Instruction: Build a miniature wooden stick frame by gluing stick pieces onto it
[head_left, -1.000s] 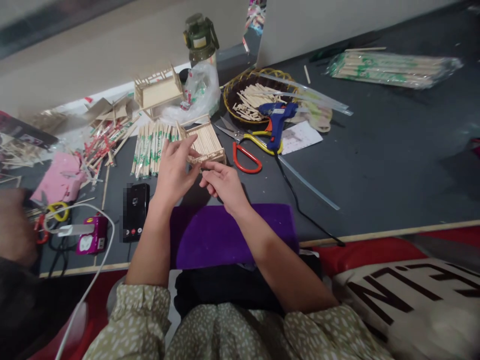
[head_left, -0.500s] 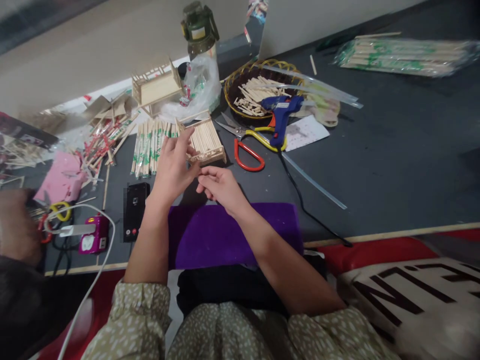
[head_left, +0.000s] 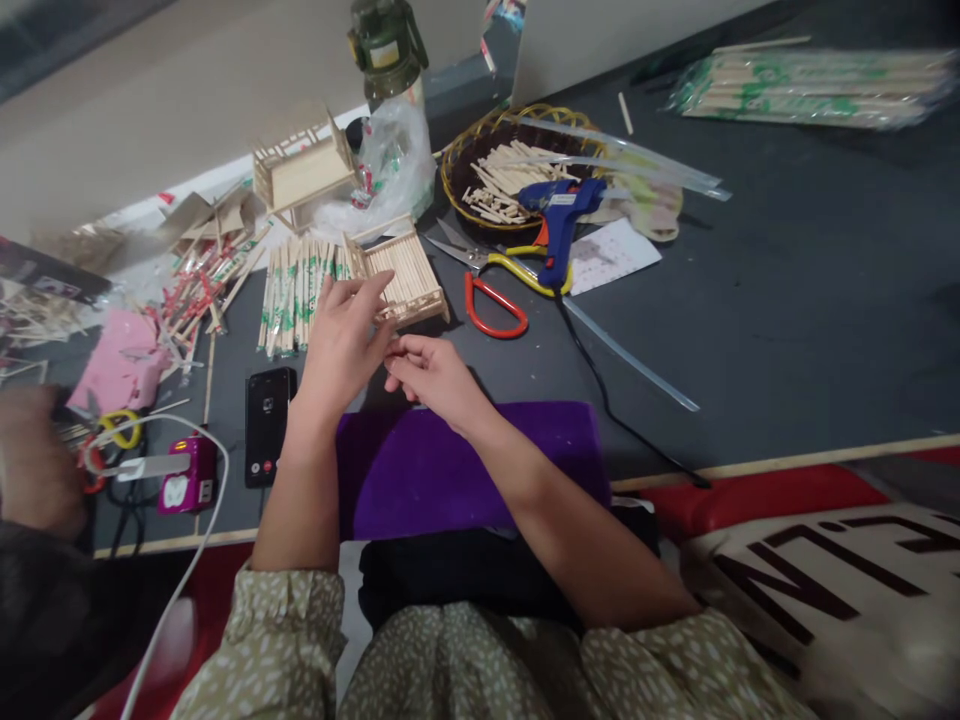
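We list, on the dark table [head_left: 787,330]:

- Left hand [head_left: 341,345]: fingers loosely spread, thumb apart from them, near the close side of the small slatted stick model; whether it touches the model, we cannot tell.
- Right hand [head_left: 431,375]: fingers curled, tips drawn together beside the left thumb (anything pinched there is too small for us to make out).
- Small slatted stick model [head_left: 409,275]: on the table, just beyond the hands, its near left part partly hidden by the left hand.
- Green-printed wrapped sticks [head_left: 289,295]: a row left of that model.
- Larger stick model [head_left: 311,175]: farther back, with a flat pale panel and railings, beside a crumpled clear bag [head_left: 397,160].
- Scissors [head_left: 499,265]: blades open, one handle red, one yellow, to the model's right.
- Blue glue gun [head_left: 562,215]: lying across the yellow handle and the rim of a woven basket [head_left: 450,185] of short sticks [head_left: 502,180].
- Purple cloth [head_left: 465,470]: at the near edge, below the forearms.
- Black phone [head_left: 268,425]: left of the left forearm.
- Another person's arm [head_left: 37,460]: at our far left, blurred.
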